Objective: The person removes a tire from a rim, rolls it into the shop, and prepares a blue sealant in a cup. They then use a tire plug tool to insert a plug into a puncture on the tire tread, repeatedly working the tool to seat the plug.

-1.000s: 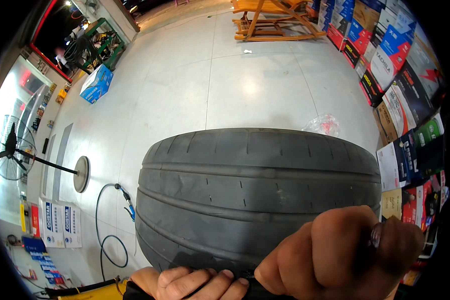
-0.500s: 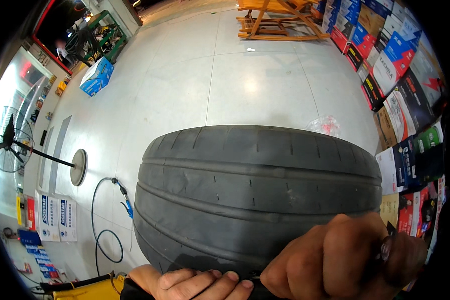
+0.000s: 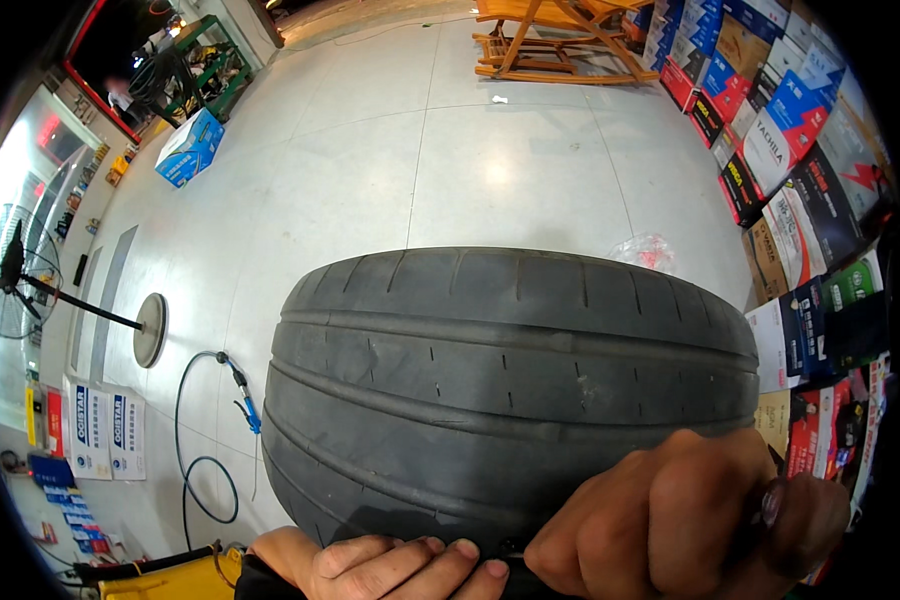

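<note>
A worn black tyre (image 3: 515, 370) fills the lower middle, its grooved tread facing up. My left hand (image 3: 405, 568) is at the tread's near side, fingers bent close together and pressed against the rubber; the thumb is hidden. Just right of its fingertips, my right hand (image 3: 660, 520) is closed in a fist. A thin shaft (image 3: 515, 555) shows between the two hands and runs into that fist, so I take it for a slim hand tool. Its handle is mostly covered by my fingers, and where its tip meets the tyre cannot be made out.
On the floor left of the tyre lies a blue air hose (image 3: 182, 440) with a blow gun (image 3: 247, 405). Further left stands a pedestal fan (image 3: 150, 330). Stacked boxes (image 3: 770, 150) line the right side. A wooden rocking chair (image 3: 560, 45) and a plastic bag (image 3: 645, 252) are beyond.
My view has shifted slightly, so the surroundings sit a little further left. Both hands keep nearly the same place on the tyre, and slightly more of the thin shaft shows between them.
</note>
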The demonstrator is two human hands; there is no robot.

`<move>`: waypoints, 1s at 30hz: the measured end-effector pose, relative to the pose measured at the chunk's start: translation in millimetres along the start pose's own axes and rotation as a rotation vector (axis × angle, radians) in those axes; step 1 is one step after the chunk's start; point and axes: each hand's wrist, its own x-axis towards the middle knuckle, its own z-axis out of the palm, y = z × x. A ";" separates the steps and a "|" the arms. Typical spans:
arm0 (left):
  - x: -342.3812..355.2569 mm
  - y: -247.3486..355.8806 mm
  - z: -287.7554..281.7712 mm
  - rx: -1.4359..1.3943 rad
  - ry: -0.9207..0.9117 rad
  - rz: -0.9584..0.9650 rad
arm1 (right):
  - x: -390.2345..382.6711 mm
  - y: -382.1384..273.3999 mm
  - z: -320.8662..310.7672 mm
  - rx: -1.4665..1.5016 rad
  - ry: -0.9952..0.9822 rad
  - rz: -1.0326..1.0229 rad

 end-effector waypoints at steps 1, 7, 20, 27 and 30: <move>-3.8 0.1 -2.0 0.021 -0.012 -0.011 | 1.6 7.8 -2.3 0.010 -0.017 0.010; -4.8 -1.5 0.6 -0.031 0.008 0.015 | 5.5 0.8 -2.0 -0.142 -0.095 -0.034; -0.5 3.9 -6.8 -0.001 -0.022 -0.077 | 5.1 28.3 -4.7 -0.209 0.224 -0.152; -7.9 3.6 -5.1 -0.028 -0.002 -0.110 | 19.8 56.6 -26.5 -0.236 0.027 -0.389; -4.7 2.7 -5.1 -0.045 0.034 -0.102 | 5.4 28.2 8.0 -0.219 0.371 -0.045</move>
